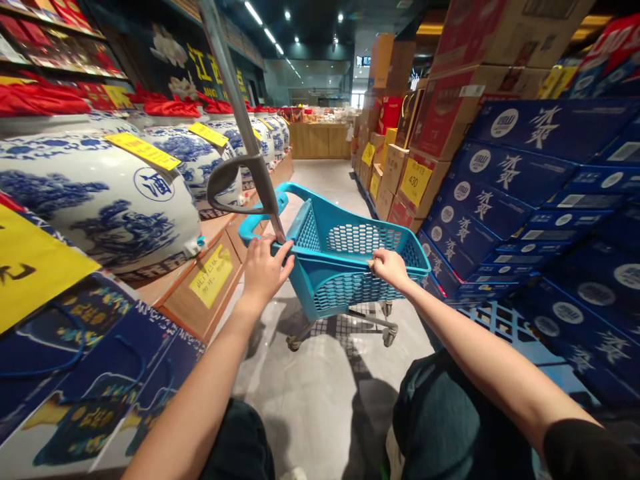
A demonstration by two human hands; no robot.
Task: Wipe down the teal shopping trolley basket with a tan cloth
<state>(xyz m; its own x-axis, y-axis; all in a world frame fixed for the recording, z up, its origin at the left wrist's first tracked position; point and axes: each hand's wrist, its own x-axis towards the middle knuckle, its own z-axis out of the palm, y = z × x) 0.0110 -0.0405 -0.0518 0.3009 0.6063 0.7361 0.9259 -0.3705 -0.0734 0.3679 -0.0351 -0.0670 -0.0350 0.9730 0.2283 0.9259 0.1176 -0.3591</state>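
Note:
A blue plastic shopping cart (pixel 345 257) with perforated sides stands on casters in front of me, turned sideways. My left hand (pixel 264 270) rests at its near rim by the handle end, fingers stretched and thumb apart. Right beside those fingertips, a grey metal pole (pixel 240 107) with a dark plastic loop (pixel 235 183) rises from the cart. My right hand (pixel 391 268) is closed around the cart's near side rim. The inside of the basket is partly hidden by this side wall.
Large blue-and-white porcelain jars (pixel 100 193) with red cloth tops line a wooden platform (pixel 200 287) on the left. Stacked blue cartons (pixel 495 180) and brown boxes (pixel 395 173) border the aisle on the right. A wooden counter (pixel 320 141) crosses the far end of the tiled floor (pixel 320 400).

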